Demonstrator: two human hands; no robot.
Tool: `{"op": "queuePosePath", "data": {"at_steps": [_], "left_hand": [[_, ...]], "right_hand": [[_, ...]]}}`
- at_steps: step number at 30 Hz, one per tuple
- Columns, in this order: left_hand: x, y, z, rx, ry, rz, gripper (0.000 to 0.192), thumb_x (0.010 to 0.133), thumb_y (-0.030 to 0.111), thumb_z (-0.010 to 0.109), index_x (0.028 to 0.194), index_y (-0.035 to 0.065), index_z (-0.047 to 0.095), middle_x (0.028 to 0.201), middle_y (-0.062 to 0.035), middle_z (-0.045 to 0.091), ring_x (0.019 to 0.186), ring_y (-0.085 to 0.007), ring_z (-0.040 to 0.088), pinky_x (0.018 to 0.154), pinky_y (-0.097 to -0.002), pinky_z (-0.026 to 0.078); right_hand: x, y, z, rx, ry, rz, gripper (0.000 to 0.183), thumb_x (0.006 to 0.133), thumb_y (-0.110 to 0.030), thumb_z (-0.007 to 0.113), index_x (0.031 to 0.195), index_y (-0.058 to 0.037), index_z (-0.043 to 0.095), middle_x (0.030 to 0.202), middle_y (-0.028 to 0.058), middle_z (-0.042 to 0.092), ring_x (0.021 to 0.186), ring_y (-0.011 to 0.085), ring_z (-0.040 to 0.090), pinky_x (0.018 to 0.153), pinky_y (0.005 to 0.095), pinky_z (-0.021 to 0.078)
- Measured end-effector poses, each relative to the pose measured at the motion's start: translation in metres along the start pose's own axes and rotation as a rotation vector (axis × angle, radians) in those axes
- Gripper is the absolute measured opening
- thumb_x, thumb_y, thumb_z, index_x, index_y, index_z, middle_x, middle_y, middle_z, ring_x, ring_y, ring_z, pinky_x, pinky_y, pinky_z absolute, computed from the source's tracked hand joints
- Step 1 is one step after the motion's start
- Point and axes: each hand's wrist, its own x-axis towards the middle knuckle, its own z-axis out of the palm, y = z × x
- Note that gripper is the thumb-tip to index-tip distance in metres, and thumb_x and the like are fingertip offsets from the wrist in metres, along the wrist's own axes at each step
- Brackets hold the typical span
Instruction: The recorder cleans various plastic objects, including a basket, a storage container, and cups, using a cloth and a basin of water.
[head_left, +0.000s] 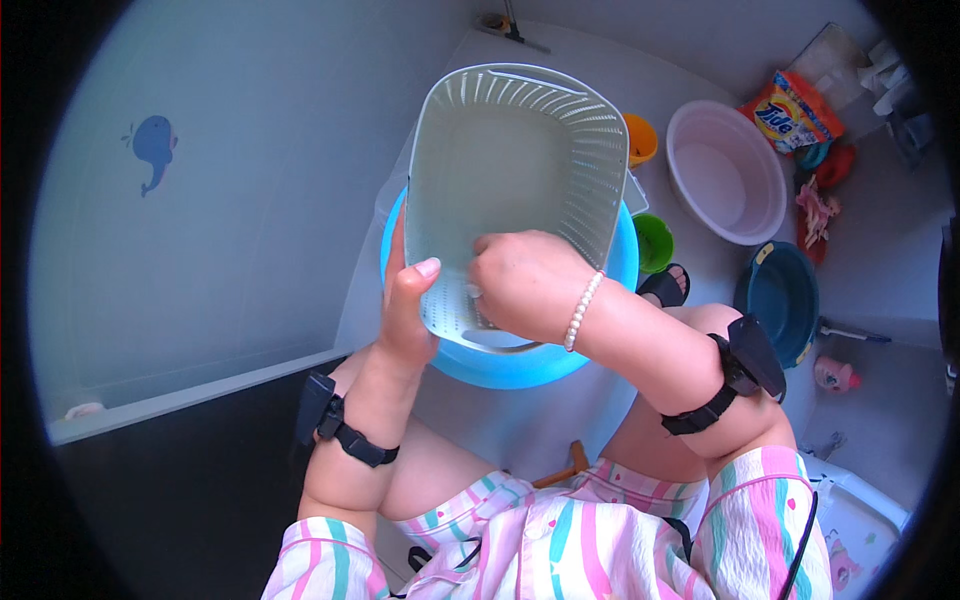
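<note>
A pale plastic basket with slotted walls is tilted above a bright blue basin, its inside facing me. My left hand grips the basket's left side near the handle end, thumb over the rim and fingers behind the wall. Inside the basket, close to the near end, is my right hand, its fingers curled downward. A small whitish spot shows by those fingers; whether they hold anything is hidden. A beaded bracelet circles the right wrist.
A pale pink basin, a dark teal basin, an orange cup and a green cup stand to the right. Behind them is a Tide detergent bag. A glass panel with a whale sticker borders the left.
</note>
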Motion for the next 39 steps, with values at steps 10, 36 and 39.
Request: {"op": "queuePosePath", "data": {"at_steps": [10,36,39], "left_hand": [[0.003,0.009,0.006,-0.039,-0.12,-0.035,0.086,0.079,0.03,0.055,0.156,0.0066,0.027,0.151,-0.0148,0.041,0.14,-0.0267,0.04,0.116,-0.0399,0.033],[0.004,0.019,0.006,-0.023,-0.165,-0.052,0.088,0.076,0.03,0.056,0.156,0.0082,0.028,0.153,-0.0127,0.039,0.141,-0.0271,0.039,0.118,-0.0403,0.03],[0.004,0.016,0.004,-0.054,-0.153,-0.05,0.088,0.076,0.03,0.056,0.157,0.0084,0.027,0.153,-0.013,0.039,0.141,-0.0268,0.039,0.118,-0.04,0.029]], "right_hand": [[0.004,0.013,0.025,0.315,0.255,-0.093,0.017,0.079,-0.005,0.062,0.089,0.004,0.073,0.093,0.022,0.069,0.083,0.0362,0.068,0.079,0.0416,0.0551],[-0.001,0.005,0.009,-0.095,-0.105,0.106,0.017,0.079,-0.009,0.063,0.084,0.0017,0.075,0.092,0.0229,0.069,0.085,0.0394,0.069,0.081,0.0449,0.0554],[0.002,0.013,0.021,0.096,0.118,0.025,0.017,0.08,-0.008,0.061,0.086,0.0031,0.073,0.089,0.023,0.069,0.082,0.0392,0.068,0.078,0.0444,0.055]]}}
